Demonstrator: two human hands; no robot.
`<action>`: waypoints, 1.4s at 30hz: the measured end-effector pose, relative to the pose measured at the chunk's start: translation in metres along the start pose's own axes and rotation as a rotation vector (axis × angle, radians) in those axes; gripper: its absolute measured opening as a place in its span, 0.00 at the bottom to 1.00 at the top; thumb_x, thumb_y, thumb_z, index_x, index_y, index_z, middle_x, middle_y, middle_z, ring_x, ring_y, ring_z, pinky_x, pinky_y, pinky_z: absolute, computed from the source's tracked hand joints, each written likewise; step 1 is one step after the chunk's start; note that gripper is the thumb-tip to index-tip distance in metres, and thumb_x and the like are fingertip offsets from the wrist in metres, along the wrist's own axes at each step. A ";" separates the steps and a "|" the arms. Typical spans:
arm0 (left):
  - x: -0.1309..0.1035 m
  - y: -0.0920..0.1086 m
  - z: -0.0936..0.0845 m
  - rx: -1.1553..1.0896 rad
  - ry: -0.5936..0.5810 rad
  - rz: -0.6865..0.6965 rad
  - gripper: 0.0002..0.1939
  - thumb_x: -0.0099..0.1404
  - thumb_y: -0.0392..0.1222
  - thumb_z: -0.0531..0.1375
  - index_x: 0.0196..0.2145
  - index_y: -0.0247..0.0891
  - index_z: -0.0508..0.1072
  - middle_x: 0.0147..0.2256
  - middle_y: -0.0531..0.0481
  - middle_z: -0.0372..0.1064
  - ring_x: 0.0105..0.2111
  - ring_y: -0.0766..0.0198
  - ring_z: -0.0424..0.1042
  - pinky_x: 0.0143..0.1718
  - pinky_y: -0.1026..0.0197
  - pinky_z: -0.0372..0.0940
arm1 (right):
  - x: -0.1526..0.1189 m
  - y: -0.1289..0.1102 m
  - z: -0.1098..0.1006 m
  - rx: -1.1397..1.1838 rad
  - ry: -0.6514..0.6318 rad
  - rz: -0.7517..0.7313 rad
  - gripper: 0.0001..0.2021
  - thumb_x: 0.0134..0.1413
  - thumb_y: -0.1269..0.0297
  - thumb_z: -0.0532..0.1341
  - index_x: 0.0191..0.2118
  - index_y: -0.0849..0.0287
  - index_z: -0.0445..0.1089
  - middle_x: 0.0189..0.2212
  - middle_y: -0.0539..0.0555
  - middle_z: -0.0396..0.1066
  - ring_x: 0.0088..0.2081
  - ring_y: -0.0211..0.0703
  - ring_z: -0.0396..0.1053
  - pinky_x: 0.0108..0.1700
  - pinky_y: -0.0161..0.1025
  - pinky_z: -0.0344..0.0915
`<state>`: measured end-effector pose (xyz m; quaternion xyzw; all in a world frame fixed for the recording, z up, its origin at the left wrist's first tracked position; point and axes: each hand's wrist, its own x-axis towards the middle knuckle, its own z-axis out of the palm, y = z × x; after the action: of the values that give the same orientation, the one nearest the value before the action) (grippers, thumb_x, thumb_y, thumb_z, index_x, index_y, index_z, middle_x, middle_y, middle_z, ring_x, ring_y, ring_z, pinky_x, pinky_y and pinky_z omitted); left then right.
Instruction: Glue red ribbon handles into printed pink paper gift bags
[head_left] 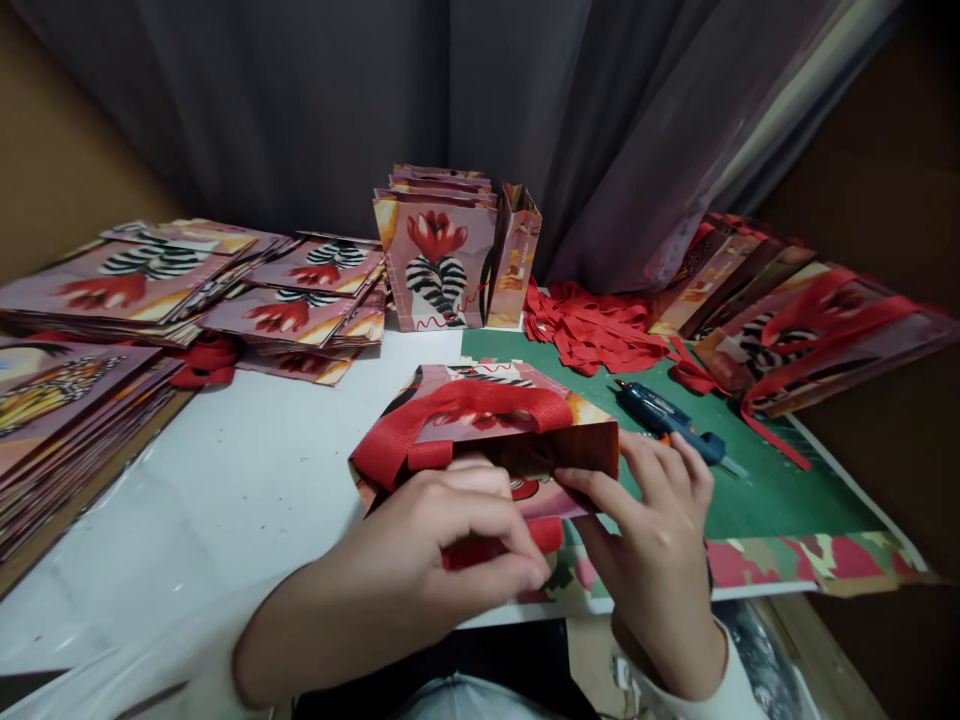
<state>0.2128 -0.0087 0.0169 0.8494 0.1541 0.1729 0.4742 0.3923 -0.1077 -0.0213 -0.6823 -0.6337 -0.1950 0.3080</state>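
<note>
A printed paper bag [487, 405] lies in front of me with its opening toward me. A red ribbon [457, 405] arches over its far side, and more red ribbon shows at the near edge. My left hand [442, 540] is at the bag's left front, some fingers reaching into the opening, thumb and forefinger closed near the near ribbon; what they pinch is hidden. My right hand [652, 530] grips the bag's right side, with fingertips at the inner edge and others outside. A blue glue gun [660, 410] lies just beyond it.
Flat printed bags are stacked at the left [142, 280]. Upright bags [442, 260] stand at the back centre. A heap of red ribbons [592, 325] lies right of them, and bags with ribbon handles [817, 340] stand far right. A green mat [780, 490] covers the right side.
</note>
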 end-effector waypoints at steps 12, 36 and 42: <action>-0.013 -0.013 -0.002 0.898 0.045 0.034 0.28 0.63 0.33 0.54 0.61 0.42 0.61 0.56 0.47 0.67 0.49 0.60 0.71 0.41 0.62 0.68 | -0.002 -0.003 0.007 0.037 0.093 -0.048 0.08 0.59 0.69 0.60 0.32 0.51 0.75 0.50 0.53 0.70 0.49 0.47 0.66 0.60 0.59 0.48; -0.029 -0.010 0.007 1.261 0.183 0.348 0.20 0.66 0.28 0.44 0.44 0.34 0.73 0.37 0.46 0.76 0.33 0.62 0.73 0.28 0.59 0.61 | -0.017 -0.022 0.008 -0.304 0.381 -0.285 0.07 0.52 0.70 0.68 0.33 0.48 0.78 0.32 0.49 0.67 0.35 0.40 0.58 0.58 0.43 0.50; -0.026 -0.006 -0.001 1.113 0.144 0.340 0.17 0.71 0.35 0.45 0.44 0.35 0.73 0.34 0.48 0.76 0.29 0.63 0.72 0.30 0.60 0.63 | -0.018 -0.018 0.002 -0.325 0.362 -0.360 0.09 0.56 0.71 0.64 0.35 0.48 0.79 0.36 0.49 0.67 0.35 0.38 0.58 0.59 0.41 0.51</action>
<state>0.1883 -0.0158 0.0082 0.9695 0.1153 0.1969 -0.0892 0.3720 -0.1196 -0.0316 -0.5537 -0.6396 -0.4638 0.2631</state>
